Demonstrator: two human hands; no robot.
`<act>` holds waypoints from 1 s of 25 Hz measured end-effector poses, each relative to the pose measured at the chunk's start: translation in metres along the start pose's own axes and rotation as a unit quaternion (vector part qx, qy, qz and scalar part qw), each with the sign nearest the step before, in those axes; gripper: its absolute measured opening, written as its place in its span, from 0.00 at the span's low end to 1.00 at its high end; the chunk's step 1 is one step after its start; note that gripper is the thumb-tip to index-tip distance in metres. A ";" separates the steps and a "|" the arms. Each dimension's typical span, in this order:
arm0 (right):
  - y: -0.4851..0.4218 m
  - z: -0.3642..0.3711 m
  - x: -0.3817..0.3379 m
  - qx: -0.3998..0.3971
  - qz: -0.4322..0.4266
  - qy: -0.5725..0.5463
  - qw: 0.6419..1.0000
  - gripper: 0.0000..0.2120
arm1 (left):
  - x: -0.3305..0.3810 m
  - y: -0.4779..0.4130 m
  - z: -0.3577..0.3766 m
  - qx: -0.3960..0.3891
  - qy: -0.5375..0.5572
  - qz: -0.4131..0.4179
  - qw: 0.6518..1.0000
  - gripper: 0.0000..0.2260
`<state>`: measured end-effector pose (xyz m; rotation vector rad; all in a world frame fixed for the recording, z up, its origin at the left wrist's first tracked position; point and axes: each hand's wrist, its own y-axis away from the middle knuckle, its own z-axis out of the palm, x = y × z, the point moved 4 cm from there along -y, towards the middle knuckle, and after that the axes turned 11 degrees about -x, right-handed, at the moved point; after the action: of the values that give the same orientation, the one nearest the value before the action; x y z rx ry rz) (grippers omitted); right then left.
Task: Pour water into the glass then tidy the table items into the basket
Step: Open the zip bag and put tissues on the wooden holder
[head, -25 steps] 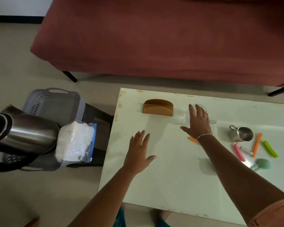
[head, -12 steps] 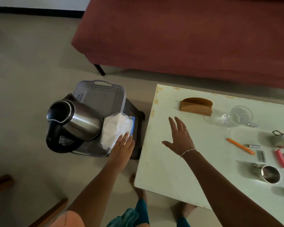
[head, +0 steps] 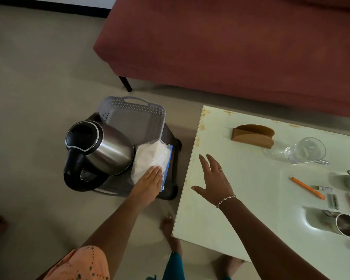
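Reaching beside kettle [head: 101, 150]: left hand [head: 150, 183], fingers flat, unclasped, on bag [head: 152, 158]. Right hand [head: 214, 180] spread, empty. Kettle likely heavy, slick; grip handle [head: 73, 168].

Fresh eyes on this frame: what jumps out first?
The steel electric kettle stands out first, sitting in the grey plastic basket on the floor left of the table, with the left hand resting on a clear bag of white material beside it. The right hand hovers open over the white table, where the glass lies tipped on its side.
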<state>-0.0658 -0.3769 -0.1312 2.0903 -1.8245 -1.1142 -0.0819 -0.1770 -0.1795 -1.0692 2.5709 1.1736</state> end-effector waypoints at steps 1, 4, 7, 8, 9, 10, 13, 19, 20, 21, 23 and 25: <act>0.000 0.000 -0.002 0.000 -0.002 0.001 1.000 0.45 | -0.001 0.001 0.001 -0.003 0.001 0.013 1.000 0.23; 0.001 0.000 -0.005 0.007 -0.005 0.005 1.000 0.44 | -0.003 0.000 0.005 -0.027 -0.003 0.030 0.999 0.20; 0.003 -0.002 -0.006 0.015 -0.013 -0.001 1.000 0.44 | -0.013 0.007 -0.009 0.030 0.029 0.001 0.999 0.22; 0.004 -0.002 -0.007 0.016 -0.018 -0.002 1.000 0.43 | -0.019 0.011 -0.017 0.059 0.057 -0.023 0.996 0.22; 0.006 -0.003 -0.008 0.015 -0.025 -0.003 1.000 0.43 | -0.025 0.015 -0.028 0.099 0.104 -0.033 0.989 0.23; 0.008 -0.004 -0.010 0.012 -0.032 -0.006 0.999 0.43 | -0.030 0.020 -0.037 0.147 0.156 -0.045 0.976 0.24; 0.018 -0.016 -0.023 0.010 -0.064 -0.017 0.998 0.42 | -0.058 0.041 -0.064 0.262 0.305 -0.123 0.907 0.22; 0.059 -0.086 -0.054 0.134 -0.162 -0.085 0.974 0.33 | -0.075 0.091 -0.127 0.337 0.558 -0.072 0.755 0.13; 0.071 -0.102 -0.056 0.164 -0.178 -0.100 0.965 0.29 | -0.074 0.098 -0.140 0.336 0.583 -0.062 0.737 0.13; 0.084 -0.118 -0.058 0.202 -0.196 -0.107 0.954 0.23 | -0.073 0.104 -0.151 0.332 0.607 -0.061 0.719 0.12; 0.110 -0.147 -0.060 0.280 -0.235 -0.111 0.924 0.09 | -0.069 0.113 -0.173 0.321 0.652 -0.077 0.683 0.11; 0.132 -0.171 -0.057 0.320 -0.249 -0.128 0.905 0.05 | -0.063 0.118 -0.198 0.315 0.689 -0.071 0.649 0.12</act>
<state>-0.0654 -0.4174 0.0883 3.0529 -2.0339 -1.0026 -0.0776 -0.2273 0.0539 -2.3423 3.0069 -1.1495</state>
